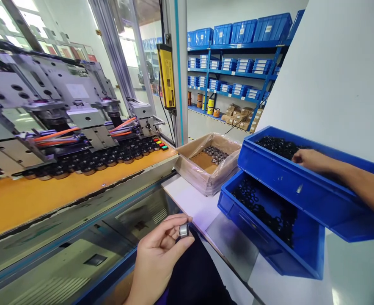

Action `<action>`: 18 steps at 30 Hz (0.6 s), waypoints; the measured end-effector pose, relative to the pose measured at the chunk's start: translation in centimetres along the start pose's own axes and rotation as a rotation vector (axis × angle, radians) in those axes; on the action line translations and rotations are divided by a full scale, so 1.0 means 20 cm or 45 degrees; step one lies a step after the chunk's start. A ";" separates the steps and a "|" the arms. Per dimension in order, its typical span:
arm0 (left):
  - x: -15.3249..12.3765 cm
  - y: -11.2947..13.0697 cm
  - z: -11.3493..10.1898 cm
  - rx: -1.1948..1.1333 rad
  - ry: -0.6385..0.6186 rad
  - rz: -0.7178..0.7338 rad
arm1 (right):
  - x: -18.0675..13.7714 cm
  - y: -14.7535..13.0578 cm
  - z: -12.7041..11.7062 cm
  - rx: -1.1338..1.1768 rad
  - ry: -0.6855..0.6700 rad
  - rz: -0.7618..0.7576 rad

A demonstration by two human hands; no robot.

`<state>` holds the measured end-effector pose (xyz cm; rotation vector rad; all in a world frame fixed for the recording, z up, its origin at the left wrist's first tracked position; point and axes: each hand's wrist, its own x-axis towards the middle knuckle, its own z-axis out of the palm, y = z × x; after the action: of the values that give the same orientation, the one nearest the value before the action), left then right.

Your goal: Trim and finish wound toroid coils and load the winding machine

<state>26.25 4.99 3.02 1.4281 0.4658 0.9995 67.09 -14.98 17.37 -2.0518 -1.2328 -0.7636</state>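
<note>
In the lower middle, my left hand [161,254] pinches a small metal ring [184,230] with a dark rim between thumb and fingers. My right hand [312,160] is inside the upper blue bin [288,173], at a heap of small black parts [277,147]. Its fingers are curled down against the heap, and what they grip, if anything, is hidden. Below that bin stands a lower blue bin [271,241] holding loose black rings [248,192]. Left of the bins, a plastic-lined box [202,180] contains several small metal parts [217,154].
A machine [79,93] with orange hoses stands at left over an orange worktop [63,190]. Rows of black-topped parts [88,167] line it, near coloured buttons [160,144]. A yellow device [167,78] hangs on the frame post. Blue shelves [231,72] with bins stand behind.
</note>
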 end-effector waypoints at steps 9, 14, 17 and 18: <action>0.02 0.00 0.07 0.073 -0.056 0.115 | -0.21 -0.58 0.04 0.134 -0.051 -0.217; 0.00 0.04 0.15 0.143 -0.144 0.109 | -0.54 -0.99 0.34 1.032 -0.214 -0.536; -0.01 0.04 0.18 0.165 -0.181 0.127 | -0.65 -1.03 0.44 1.122 -0.317 -0.550; -0.01 0.04 0.19 0.180 -0.189 0.132 | -0.67 -1.02 0.46 1.121 -0.342 -0.560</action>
<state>28.82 2.46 4.23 1.6549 0.3617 0.9494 44.80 -7.78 5.98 -1.1885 -1.7895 -0.0509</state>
